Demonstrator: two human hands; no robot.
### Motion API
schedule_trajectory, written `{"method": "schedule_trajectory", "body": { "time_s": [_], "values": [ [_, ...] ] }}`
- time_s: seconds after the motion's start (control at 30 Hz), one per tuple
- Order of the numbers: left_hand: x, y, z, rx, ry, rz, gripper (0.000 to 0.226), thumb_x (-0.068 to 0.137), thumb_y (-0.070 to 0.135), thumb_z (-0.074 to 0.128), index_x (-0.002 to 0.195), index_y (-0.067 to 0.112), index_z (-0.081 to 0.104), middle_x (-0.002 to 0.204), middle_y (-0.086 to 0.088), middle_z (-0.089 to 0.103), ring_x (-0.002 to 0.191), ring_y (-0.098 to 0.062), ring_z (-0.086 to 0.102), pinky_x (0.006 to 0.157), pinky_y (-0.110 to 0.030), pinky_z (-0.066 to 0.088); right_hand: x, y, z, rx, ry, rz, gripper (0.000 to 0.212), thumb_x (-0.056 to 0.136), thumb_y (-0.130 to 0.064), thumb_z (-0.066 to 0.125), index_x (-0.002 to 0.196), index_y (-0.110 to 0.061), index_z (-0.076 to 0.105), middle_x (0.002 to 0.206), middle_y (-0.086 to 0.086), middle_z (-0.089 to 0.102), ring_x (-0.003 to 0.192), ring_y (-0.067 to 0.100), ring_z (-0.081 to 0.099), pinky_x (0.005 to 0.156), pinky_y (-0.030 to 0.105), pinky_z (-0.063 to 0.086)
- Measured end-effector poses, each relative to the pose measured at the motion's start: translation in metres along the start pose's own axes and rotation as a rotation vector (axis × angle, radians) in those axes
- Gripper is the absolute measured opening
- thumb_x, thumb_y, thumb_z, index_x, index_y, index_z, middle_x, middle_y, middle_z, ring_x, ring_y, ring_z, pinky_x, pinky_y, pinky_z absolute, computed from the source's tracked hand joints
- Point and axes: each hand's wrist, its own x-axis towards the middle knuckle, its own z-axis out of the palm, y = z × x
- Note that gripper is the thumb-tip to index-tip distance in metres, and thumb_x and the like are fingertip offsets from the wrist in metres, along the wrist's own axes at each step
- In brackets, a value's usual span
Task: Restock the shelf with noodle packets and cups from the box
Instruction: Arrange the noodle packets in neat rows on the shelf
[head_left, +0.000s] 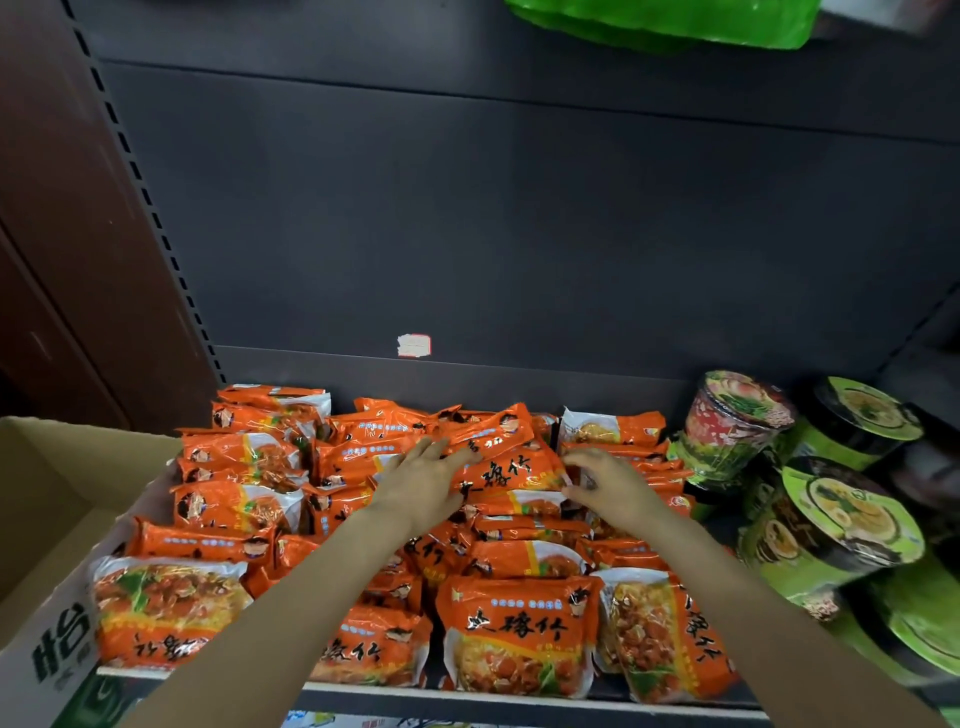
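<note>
Packets (363, 525) already crowd the shelf (519, 699) at centre frame; my left hand (423, 480) lies flat on one, right hand (605, 483) pinches another's edge. Box (47, 519) lower left, contents unseen.

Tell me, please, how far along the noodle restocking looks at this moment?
Well along, it seems: orange noodle packets cover the shelf, and noodle cups stand at its right. In hand: the left hand presses and the right hand grips a top packet. The cardboard box shows no stock from here; tidying remains.
</note>
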Motion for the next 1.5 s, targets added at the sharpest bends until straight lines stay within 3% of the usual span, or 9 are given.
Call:
{"method": "schedule_trajectory", "body": {
  "time_s": [0.13,0.33,0.43,0.63,0.77,0.9,1.0,1.17,1.5],
  "values": [
    [-0.003,-0.002,-0.002,-0.079,-0.036,-0.016,0.052,0.094,0.031,0.049,0.141,0.039,0.029,0.156,-0.010,0.019,0.146,-0.028,0.009,0.114,-0.052,0.016,-0.002,0.007,0.002,0.023,0.113,-0.005,0.038,0.091,-0.015,0.058,0.129,-0.020,0.055,0.137,-0.001,0.047,0.126,0.016,0.044,0.103,0.022,0.031],
    [0.004,0.025,-0.006,-0.074,0.156,0.094,0.064,0.093,0.032,0.051,0.146,0.039,0.017,0.159,0.004,0.007,0.146,-0.021,0.005,0.117,-0.045,0.010,-0.005,0.023,0.002,-0.016,0.085,0.123,0.049,0.093,-0.020,0.057,0.139,-0.021,0.043,0.145,0.003,0.041,0.136,0.020,0.035,0.111,0.033,0.030],
    [0.009,0.037,0.001,-0.055,0.074,0.166,0.069,0.093,0.035,0.050,0.147,0.043,0.007,0.159,0.009,0.000,0.145,-0.022,0.008,0.114,-0.048,0.015,-0.013,0.030,0.004,-0.006,0.045,0.147,0.053,0.092,-0.022,0.058,0.142,-0.019,0.040,0.145,0.004,0.042,0.134,0.021,0.038,0.109,0.031,0.032],
    [0.011,0.042,0.008,-0.018,-0.048,0.092,0.065,0.092,0.045,0.051,0.148,0.037,0.019,0.159,0.007,-0.001,0.145,-0.026,0.009,0.113,-0.054,0.017,-0.027,0.036,0.005,0.066,-0.002,0.153,0.062,0.090,-0.021,0.062,0.146,-0.022,0.033,0.148,0.005,0.038,0.128,0.021,0.046,0.106,0.029,0.036],
    [0.003,0.060,0.009,-0.107,0.128,0.024,0.055,0.093,0.040,0.051,0.144,0.032,0.030,0.158,0.002,0.010,0.144,-0.025,0.013,0.113,-0.049,0.020,-0.041,0.037,-0.001,0.188,0.069,0.128,0.054,0.092,-0.017,0.060,0.141,-0.022,0.039,0.144,0.003,0.042,0.115,0.012,0.057,0.096,0.021,0.043],
    [-0.007,0.080,0.009,-0.212,0.262,0.002,0.046,0.094,0.033,0.050,0.138,0.025,0.040,0.147,-0.001,0.034,0.134,-0.022,0.035,0.108,-0.043,0.032,-0.058,0.037,-0.007,0.183,0.159,0.093,0.044,0.093,-0.014,0.056,0.136,-0.016,0.047,0.137,0.002,0.049,0.117,0.010,0.052,0.084,0.006,0.032],
    [-0.022,0.079,0.005,-0.286,0.352,0.006,0.037,0.094,0.028,0.051,0.130,0.021,0.049,0.128,-0.002,0.056,0.113,-0.022,0.055,0.094,-0.039,0.047,-0.059,0.022,-0.007,0.202,0.211,0.030,0.037,0.093,-0.014,0.056,0.130,-0.017,0.053,0.131,0.001,0.053,0.118,0.015,0.052,0.089,0.012,0.035],
    [-0.065,0.043,-0.001,-0.338,0.507,-0.072,0.027,0.091,0.024,0.053,0.117,0.020,0.060,0.106,0.002,0.068,0.099,-0.020,0.063,0.088,-0.039,0.049,-0.055,-0.035,0.010,0.279,0.262,-0.081,0.032,0.093,-0.012,0.055,0.124,-0.020,0.057,0.116,-0.002,0.058,0.101,0.008,0.055,0.084,0.020,0.044],
    [-0.175,-0.135,-0.005,-0.290,0.514,-0.253,0.025,0.088,0.020,0.050,0.109,0.015,0.063,0.107,-0.008,0.066,0.100,-0.031,0.061,0.080,-0.042,0.050,-0.031,-0.204,0.091,0.246,0.159,-0.276,0.031,0.092,-0.018,0.055,0.124,-0.021,0.057,0.122,-0.002,0.056,0.116,0.013,0.050,0.098,0.025,0.038]
  ]
}}
